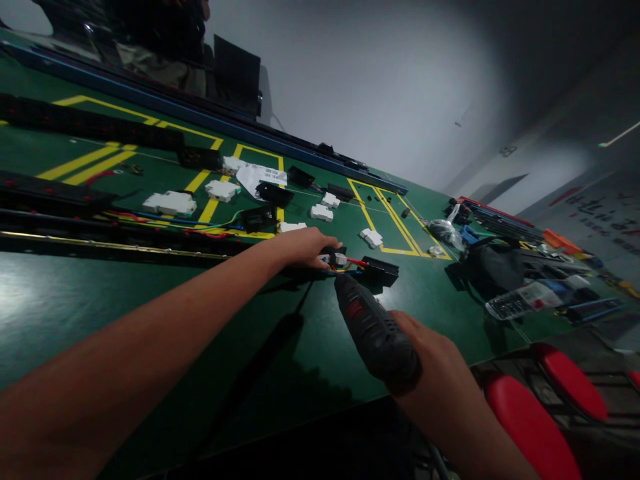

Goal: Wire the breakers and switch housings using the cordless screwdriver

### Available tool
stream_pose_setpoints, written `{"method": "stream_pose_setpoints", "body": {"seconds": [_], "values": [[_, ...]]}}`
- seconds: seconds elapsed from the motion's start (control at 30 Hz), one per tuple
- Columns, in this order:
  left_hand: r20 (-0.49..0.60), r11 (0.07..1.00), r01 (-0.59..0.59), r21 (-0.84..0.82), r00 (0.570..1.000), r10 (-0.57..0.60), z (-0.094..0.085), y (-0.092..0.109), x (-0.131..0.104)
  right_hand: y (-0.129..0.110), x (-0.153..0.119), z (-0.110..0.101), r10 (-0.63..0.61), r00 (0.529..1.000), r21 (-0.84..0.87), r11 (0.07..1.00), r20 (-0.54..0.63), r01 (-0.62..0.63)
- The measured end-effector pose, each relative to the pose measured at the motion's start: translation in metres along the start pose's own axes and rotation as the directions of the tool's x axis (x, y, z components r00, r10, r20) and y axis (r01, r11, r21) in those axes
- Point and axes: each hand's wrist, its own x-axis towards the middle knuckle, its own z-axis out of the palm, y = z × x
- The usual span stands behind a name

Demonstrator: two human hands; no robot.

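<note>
My right hand (425, 347) is closed around a dark grey power screwdriver (370, 323), its nose pointing up and left. The tip of the tool is beside the wired end of a long black rail (195, 252); whether it touches a screw cannot be made out. With its fingers bent over that end, my left hand (305, 248) grips the rail. Next to the fingertips is a small light connector (337, 259), and red, yellow and blue wires run from it to a black end piece (381, 270).
White plastic modules (170, 203) and black covers (274, 193) lie on the green table (280, 320) beyond my hands. A second black rail (90, 127) lies farther back. Tools and a plastic bag (447, 233) crowd the right side. Red stools (530, 427) stand at lower right. A person (160, 67) is across the table.
</note>
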Motion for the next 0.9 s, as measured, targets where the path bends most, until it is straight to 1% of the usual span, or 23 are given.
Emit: {"method": "stream_pose_setpoints", "body": {"seconds": [0.13,0.27,0.33,0.43,0.57,0.9], "values": [[0.005,1.000,-0.020,0.022,1.000,0.020,0.0012,-0.0023,0.0025,0.0000,0.0005,0.0008,0.042,0.998,0.007,0.999,0.042,-0.042],[0.004,1.000,-0.004,0.022,1.000,0.003,0.0004,-0.0003,0.0014,-0.0033,0.0027,-0.0010,0.092,0.989,-0.015,0.996,0.114,-0.091],[-0.006,1.000,-0.002,0.019,1.000,0.002,0.0002,0.0009,0.0001,-0.0051,0.0031,-0.0019,0.114,0.985,-0.032,0.993,0.132,-0.110],[-0.018,0.999,-0.015,0.033,1.000,0.015,0.0007,0.0005,-0.0001,-0.0059,0.0028,-0.0019,0.129,0.981,-0.047,0.991,0.145,-0.124],[-0.009,0.999,-0.027,0.039,1.000,0.027,0.0026,-0.0025,0.0023,-0.0052,0.0026,-0.0009,0.137,0.977,-0.047,0.990,0.164,-0.131],[-0.059,0.999,-0.042,0.020,0.997,0.043,0.0075,-0.0061,0.0047,-0.0018,-0.0021,0.0055,0.124,0.979,-0.085,0.990,0.164,-0.112]]}}
